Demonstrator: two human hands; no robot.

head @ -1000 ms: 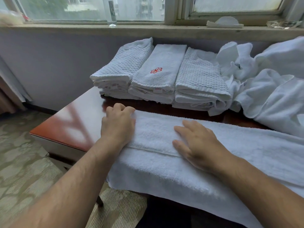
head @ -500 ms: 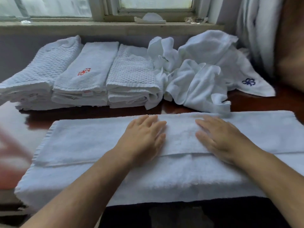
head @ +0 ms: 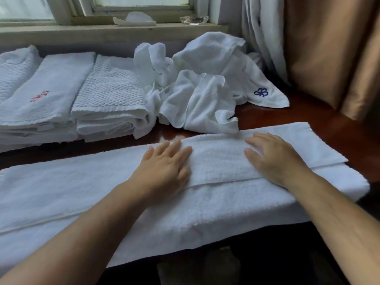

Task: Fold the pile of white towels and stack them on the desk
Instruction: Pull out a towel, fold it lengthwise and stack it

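We press both spread palms, left hand (head: 164, 164) and right hand (head: 275, 159), flat on the towel (head: 216, 161), smoothing outward from between them.

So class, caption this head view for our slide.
Both hands, left and right, press flat on a half-folded towel; folded stacks and unfolded pile wait behind.

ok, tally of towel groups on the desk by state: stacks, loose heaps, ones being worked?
Folded stacks: 3
Unfolded heap: 1
Towel under both hands: 1
Total: 5 groups
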